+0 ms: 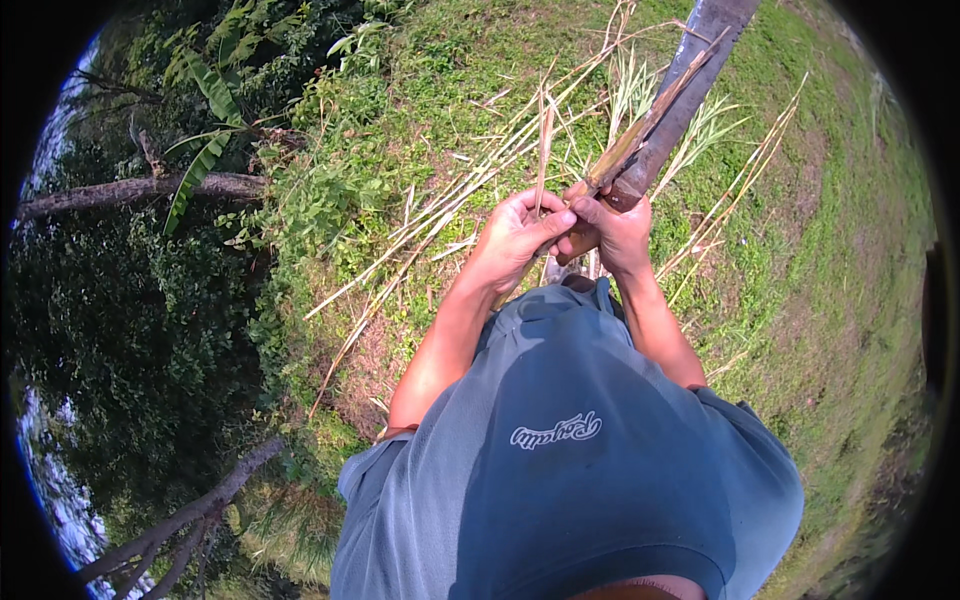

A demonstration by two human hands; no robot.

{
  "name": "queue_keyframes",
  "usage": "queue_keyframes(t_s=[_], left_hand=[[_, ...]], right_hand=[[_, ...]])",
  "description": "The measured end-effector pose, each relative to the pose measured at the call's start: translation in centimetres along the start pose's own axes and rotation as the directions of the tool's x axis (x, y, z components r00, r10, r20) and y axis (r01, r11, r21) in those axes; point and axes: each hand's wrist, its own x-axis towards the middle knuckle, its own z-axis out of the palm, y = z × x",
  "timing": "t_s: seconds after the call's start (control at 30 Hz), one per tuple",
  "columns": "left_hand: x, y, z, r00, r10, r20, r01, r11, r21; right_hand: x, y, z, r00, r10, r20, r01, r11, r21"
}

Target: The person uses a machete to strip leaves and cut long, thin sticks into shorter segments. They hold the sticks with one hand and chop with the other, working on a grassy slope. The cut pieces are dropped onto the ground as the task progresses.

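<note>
A machete (692, 95) with a broad, dark, worn blade rises from my right hand (618, 232), whose fingers are closed round its handle end. Alongside the blade lies a brownish plant stalk (622, 152) with dry husk, its lower end also between my right thumb and fingers. My left hand (518, 238) is closed just beside the right one. Thumb and fingers pinch a dry, straw-coloured leaf strip (544, 145) that sticks up past them. The two hands nearly touch in front of my body. Most of the machete's handle is hidden by the right hand.
Long dry stalks (440, 215) lie across the grass beyond and left of my hands, more stalks (745, 185) to the right. Pale green cut leaves (695, 140) lie behind the blade. Dense bushes (170, 320) and a bare branch (150, 190) stand at the left.
</note>
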Motion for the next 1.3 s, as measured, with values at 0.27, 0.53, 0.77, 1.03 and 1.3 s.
queue_keyframes(t_s=[0.27,0.53,0.77,1.03,1.3], left_hand=[[-1.6,-2.3,-1.7,0.973,0.123,-0.198,-0.097,0.986,0.137],[-2.6,2.4,-2.2,0.867,0.364,-0.339,-0.26,0.913,0.315],[-3.1,1.6,-2.1,0.911,0.286,-0.299,-0.192,0.932,0.306],[-2.3,0.3,-1.1,0.874,0.352,-0.336,-0.216,0.9,0.379],[-2.9,-0.6,-1.4,0.815,0.472,-0.337,-0.225,0.793,0.567]], right_hand=[[0.5,2.6,-0.9,0.998,-0.056,0.007,0.056,0.998,0.04],[1.4,6.3,-4.0,0.986,0.1,-0.136,-0.128,0.969,-0.21],[3.5,0.9,0.4,0.993,-0.1,-0.06,0.1,0.995,0.001],[7.6,-5.0,2.4,0.91,-0.412,-0.052,0.411,0.911,-0.032],[6.8,-2.1,1.9,0.934,-0.352,-0.065,0.357,0.905,0.232]])
